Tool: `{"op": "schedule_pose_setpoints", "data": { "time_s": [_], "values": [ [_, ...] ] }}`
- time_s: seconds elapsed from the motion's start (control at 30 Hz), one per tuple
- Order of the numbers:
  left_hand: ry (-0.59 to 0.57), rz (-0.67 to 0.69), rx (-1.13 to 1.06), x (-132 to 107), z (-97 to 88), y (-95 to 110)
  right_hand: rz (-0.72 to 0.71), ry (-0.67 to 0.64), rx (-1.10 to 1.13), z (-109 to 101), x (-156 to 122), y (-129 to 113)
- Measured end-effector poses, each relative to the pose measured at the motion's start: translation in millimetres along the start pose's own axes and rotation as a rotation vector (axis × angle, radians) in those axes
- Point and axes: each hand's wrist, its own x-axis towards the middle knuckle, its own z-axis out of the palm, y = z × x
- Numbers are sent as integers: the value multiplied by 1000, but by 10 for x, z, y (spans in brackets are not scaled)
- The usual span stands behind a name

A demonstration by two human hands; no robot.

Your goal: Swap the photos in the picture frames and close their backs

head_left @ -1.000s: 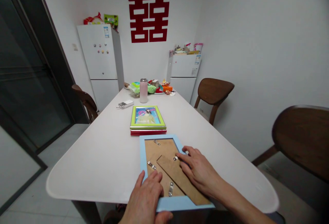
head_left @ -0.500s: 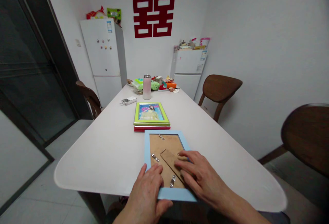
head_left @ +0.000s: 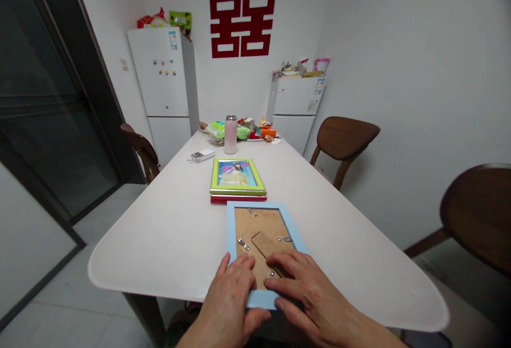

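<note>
A light blue picture frame (head_left: 295, 225) lies face down at the near side of the table, its brown backing board (head_left: 249, 223) up. Small metal turn clips sit along the board's edges; the right-hand clip (head_left: 285, 239) points outward over the rim. My left hand (head_left: 229, 295) grips the frame's near left corner, fingers on top and thumb at the near edge. Over the near right part lies my right hand (head_left: 307, 289), fingers apart and bent, fingertips touching the board beside the near clip (head_left: 272, 273), which they partly cover. It hides the frame's near right corner.
Beyond the blue frame, a green picture frame (head_left: 238, 191) rests on a red one (head_left: 238, 199). A pink bottle (head_left: 230, 135), a small silver device (head_left: 202, 155) and several packets (head_left: 243, 133) stand farther back. Wooden chairs (head_left: 347, 138) flank the white table (head_left: 159, 241).
My right hand has moved from the right-hand clip toward the near clip, uncovering the right-hand clip. My left hand stays on the frame. The view has shifted slightly.
</note>
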Motion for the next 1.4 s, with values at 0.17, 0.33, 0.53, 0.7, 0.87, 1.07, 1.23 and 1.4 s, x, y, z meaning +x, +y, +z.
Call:
{"op": "schedule_pose_setpoints", "data": {
  "time_s": [0.17,0.33,0.53,0.7,0.87,1.07,1.23,1.4],
  "values": [
    [1,-3,-12,1,-5,2,66,55,97,37,260,39],
    [-19,-13,-20,3,-30,1,118,15,1,174,599,109],
    [-25,-11,-65,-9,-57,-9,33,-114,-162,236,693,119],
    [-28,-19,-69,2,-61,-5,-9,-156,-232,203,666,39],
    [-21,3,-74,-10,-44,-16,125,-80,-113,172,774,211],
    [-14,0,-108,-14,-38,-27,485,86,-126,232,1066,599],
    [-16,-9,-105,-6,-35,-28,585,119,-124,325,1208,722],
    [-63,-26,-65,13,-55,4,604,157,-130,362,1233,752]
  ]
}}
